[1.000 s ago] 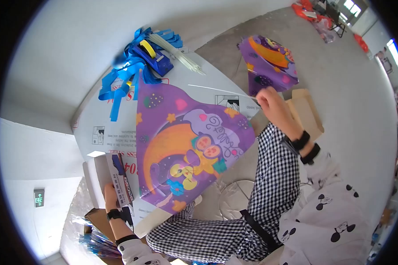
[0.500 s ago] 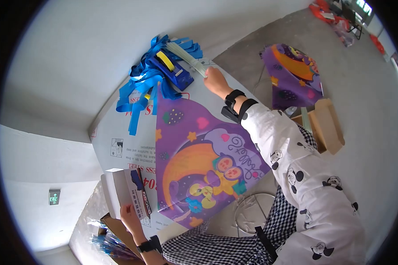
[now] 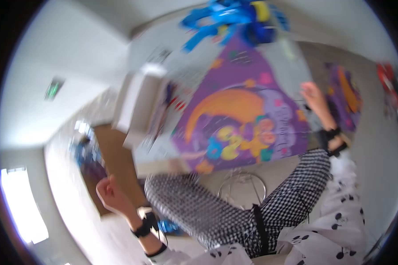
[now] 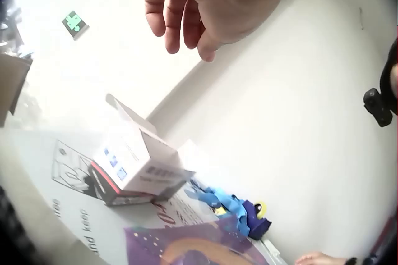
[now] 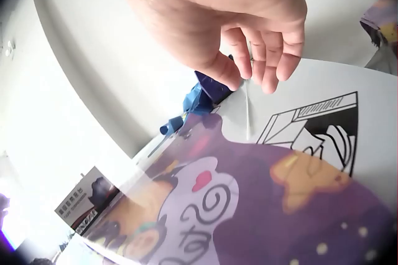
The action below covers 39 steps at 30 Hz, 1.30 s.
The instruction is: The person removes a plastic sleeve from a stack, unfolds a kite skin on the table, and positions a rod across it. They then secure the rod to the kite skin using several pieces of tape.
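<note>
A purple kite sheet printed with an orange moon and cartoon figures lies on the board, partly over the person's lap. At its right side the right hand hovers with loosely bent fingers. In the right wrist view a thin pale stick shows just below those fingertips, which do not appear closed on it. On the other side, the left hand hangs in the air above an open brown box. Its fingers are loosely curled with nothing between them in the left wrist view.
Blue ribbons and a blue tape dispenser sit at the board's far end, beside pale sticks. A white open carton stands at the board's left. Another printed kite sheet lies on the floor at right.
The right hand held a thin stick, reached to the stick bundle, and has since drawn back to the right. The left hand has left the white carton. The head view has swung left.
</note>
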Tool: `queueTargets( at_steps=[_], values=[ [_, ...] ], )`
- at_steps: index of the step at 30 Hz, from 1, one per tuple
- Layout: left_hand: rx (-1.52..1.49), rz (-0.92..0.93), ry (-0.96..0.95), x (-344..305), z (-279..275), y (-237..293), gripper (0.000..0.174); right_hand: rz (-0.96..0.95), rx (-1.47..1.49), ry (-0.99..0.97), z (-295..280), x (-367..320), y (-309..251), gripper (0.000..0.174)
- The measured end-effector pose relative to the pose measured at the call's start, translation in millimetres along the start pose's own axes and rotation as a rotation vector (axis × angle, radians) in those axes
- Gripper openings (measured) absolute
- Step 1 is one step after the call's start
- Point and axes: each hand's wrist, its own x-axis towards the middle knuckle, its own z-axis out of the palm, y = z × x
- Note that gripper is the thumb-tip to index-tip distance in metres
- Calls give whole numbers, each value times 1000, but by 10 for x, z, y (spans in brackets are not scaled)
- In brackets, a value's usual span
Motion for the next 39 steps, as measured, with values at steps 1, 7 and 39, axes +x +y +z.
queueTargets(
  at_steps=[1, 7, 39],
  values=[
    [-35, 1, 37, -28, -198, -280, 15, 28, -51, -35, -49, -74, -92, 26],
    [256, -212, 16, -756, -1033, -1429, 17, -45, -162, -80, 14, 381, 522, 23],
    [-110, -240, -229, -207, 949, -2564, 9, 590, 113, -127, -870, 494, -328, 11]
  ],
)
